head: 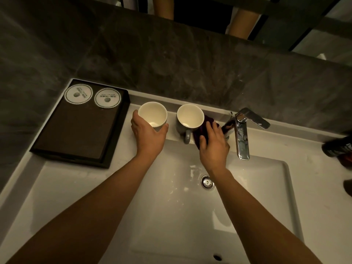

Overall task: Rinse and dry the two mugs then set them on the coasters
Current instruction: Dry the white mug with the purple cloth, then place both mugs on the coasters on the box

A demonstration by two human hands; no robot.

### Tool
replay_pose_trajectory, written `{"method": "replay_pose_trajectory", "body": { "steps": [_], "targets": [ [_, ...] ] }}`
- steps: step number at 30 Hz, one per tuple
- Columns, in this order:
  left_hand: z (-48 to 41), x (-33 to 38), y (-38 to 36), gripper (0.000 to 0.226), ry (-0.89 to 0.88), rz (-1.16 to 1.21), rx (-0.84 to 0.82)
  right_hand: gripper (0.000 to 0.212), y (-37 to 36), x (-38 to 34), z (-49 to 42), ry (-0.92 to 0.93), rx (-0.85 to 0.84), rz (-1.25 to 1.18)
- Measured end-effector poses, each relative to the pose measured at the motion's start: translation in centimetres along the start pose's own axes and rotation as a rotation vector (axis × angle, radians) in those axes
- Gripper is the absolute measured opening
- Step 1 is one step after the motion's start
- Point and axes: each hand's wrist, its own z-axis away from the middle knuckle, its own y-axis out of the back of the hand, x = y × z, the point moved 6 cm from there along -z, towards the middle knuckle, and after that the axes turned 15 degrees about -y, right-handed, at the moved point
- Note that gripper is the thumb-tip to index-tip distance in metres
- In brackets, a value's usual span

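Observation:
Two grey mugs with cream insides stand upright on the back ledge of the sink. My left hand (148, 133) is wrapped around the left mug (152, 114). The right mug (189, 117) stands free, its handle pointing toward me. Just right of it lies a dark purple cloth (200, 130), and my right hand (214, 142) rests on top of the cloth with fingers curled over it. Two round white coasters (78, 94) (107, 98) lie at the far end of a dark tray (80, 130) on the left.
A chrome faucet (242, 138) reaches over the white basin (133, 206) to the right of my right hand. The drain (207, 182) sits mid-basin. A dark bottle (339, 147) lies at the right edge. A dark stone wall rises behind the counter.

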Motion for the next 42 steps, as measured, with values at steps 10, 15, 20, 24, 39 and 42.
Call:
{"method": "replay_pose_trajectory", "body": {
  "steps": [10,15,20,24,39,42],
  "targets": [
    [8.7,0.4,8.0,0.075,-0.066,0.030,-0.025,0.018,1.4,-6.1,11.0,0.150,0.102,-0.448],
    [13.1,-5.6,14.6,0.039,0.031,-0.139,0.043,0.036,-2.5,-10.4,10.8,-0.026,-0.149,-0.465],
    [11.9,-11.3,19.8,0.059,0.060,-0.531,-0.041,0.032,-4.3,-12.6,10.3,-0.094,-0.143,-0.465],
    [11.1,-13.7,21.5,0.076,0.048,-0.747,-0.184,0.024,-4.7,-13.1,10.2,-0.096,-0.119,-0.454],
    [11.2,-13.3,22.0,0.081,0.022,-0.894,-0.212,0.017,-4.0,-13.0,10.2,-0.204,-0.136,-0.423],
    [11.2,-13.6,22.0,0.081,0.026,-0.896,-0.207,0.019,-3.8,-12.7,10.7,-0.179,-0.145,-0.419]
  ]
}}
